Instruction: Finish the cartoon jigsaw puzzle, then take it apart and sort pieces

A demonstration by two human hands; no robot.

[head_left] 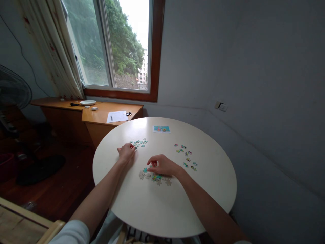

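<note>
My left hand point(126, 152) is at the near edge of a group of teal puzzle pieces point(139, 142) on the left of the round table. Its fingers are curled together, with a puzzle piece point(135, 149) showing at the fingertips. My right hand point(164, 165) hovers over a mixed heap of puzzle pieces point(158, 179), some grey side up, some teal and yellow. Its thumb and index finger are apart, and nothing shows between them. Just left of its thumb tip lies a teal piece point(145, 170). The palm hides part of the heap.
More coloured pieces point(188, 159) lie scattered on the right of the white round table point(142, 210). A picture card point(161, 129) is at its far side. Behind stands a wooden desk point(101, 117) with a paper point(117, 116), keys point(129, 114) and a white plate point(87, 102).
</note>
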